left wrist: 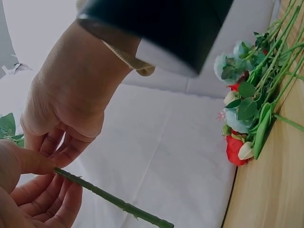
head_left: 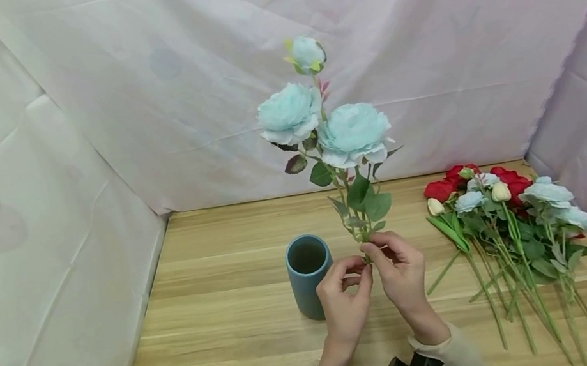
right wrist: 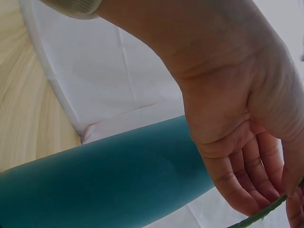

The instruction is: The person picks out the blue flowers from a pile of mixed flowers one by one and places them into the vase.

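A light blue artificial peony stem (head_left: 356, 130), with two full blooms, a bud on top and green leaves, stands upright in the head view. My right hand (head_left: 405, 271) pinches its stem just under the leaves. Slightly lower, my left hand (head_left: 345, 300) also pinches the stem between thumb and fingertips. In the left wrist view the bare green lower stem (left wrist: 114, 198) sticks out past the fingers. A blue cylindrical vase (head_left: 307, 294) stands upright on the table, just left of my hands; its opening faces up. The right wrist view shows the vase's side (right wrist: 104, 175) behind the left hand.
On the right side of the wooden table (head_left: 224, 324) lies a pile of artificial flowers: red blooms (head_left: 440, 190), white tulip buds (head_left: 500, 192) and more light blue peonies (head_left: 546, 192), stems towards me. Pale cloth walls (head_left: 184, 85) enclose the table at the back and sides.
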Motion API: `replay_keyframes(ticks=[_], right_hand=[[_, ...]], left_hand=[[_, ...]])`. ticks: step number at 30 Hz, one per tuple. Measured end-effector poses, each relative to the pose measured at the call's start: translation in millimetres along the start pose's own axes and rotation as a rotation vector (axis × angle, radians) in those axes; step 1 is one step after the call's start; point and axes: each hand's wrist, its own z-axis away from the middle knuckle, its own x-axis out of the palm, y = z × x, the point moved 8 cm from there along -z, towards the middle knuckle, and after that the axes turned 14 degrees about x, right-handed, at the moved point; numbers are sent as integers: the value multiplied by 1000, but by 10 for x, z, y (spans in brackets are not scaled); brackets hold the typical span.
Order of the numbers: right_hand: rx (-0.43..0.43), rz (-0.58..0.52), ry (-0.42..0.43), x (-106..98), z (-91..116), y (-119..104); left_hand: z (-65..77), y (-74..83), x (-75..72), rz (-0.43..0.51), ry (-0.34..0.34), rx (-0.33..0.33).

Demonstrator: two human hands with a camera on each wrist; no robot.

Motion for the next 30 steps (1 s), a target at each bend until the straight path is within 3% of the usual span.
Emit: replay_keyframes(ticks=[8,13,17,20,26,30], right_hand=[[18,9,5,13,16,15],[47,35,8,24,34,12],[50,56,-10,37,45,27],[53,60,-30,43,45,25],[63,63,-26,2,44,21],[63,61,-11,-48,42,-18]], left_hand=[[15,-22,-8,-13,-13,67],[-57,123,-33,-68,-28,101],[-60,138,-57,-82,-46,129],[-14,48,-68,-75,-55,148],[-72,110,-157,-72,-45,185],[-142,195,-221,-82,-36,250]])
